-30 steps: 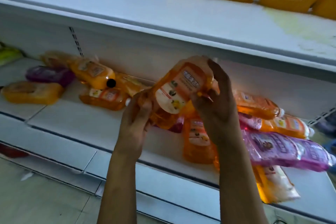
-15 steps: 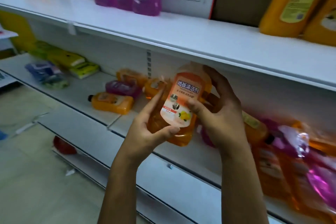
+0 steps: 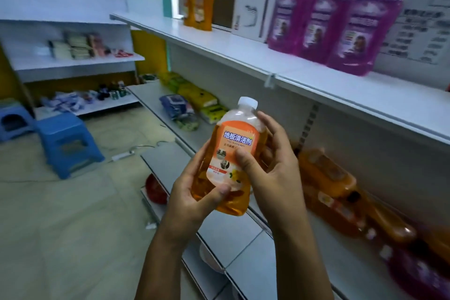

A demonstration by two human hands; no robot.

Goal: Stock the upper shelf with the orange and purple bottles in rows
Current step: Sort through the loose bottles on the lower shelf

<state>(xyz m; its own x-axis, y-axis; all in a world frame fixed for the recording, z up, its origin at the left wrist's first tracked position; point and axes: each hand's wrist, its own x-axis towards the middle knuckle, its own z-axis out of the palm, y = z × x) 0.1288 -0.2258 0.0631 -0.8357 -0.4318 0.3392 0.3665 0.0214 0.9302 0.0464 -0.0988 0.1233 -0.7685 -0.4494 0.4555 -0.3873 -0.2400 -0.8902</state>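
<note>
I hold an orange bottle [image 3: 233, 153] with a white cap nearly upright in front of me, below the upper shelf [image 3: 243, 48]. My left hand [image 3: 194, 192] grips its lower part, thumb across the front. My right hand [image 3: 272, 165] wraps its right side, thumb on the label. On the upper shelf stand three purple bottles [image 3: 333, 24] in a row and two orange bottles [image 3: 197, 2] further back. More orange bottles [image 3: 333, 187] and a purple bottle [image 3: 414, 273] lie on the lower shelf at right.
Yellow and blue packets [image 3: 192, 102] lie further along the lower shelf. Two blue plastic stools [image 3: 68, 141] stand on the floor at left. Another rack [image 3: 73, 61] with small goods stands at the back left. A white box [image 3: 253, 7] sits on the upper shelf.
The bottle has come upright and away from the lower shelf, held in both hands. My view has turned left, so the far end of the aisle and the stools now show.
</note>
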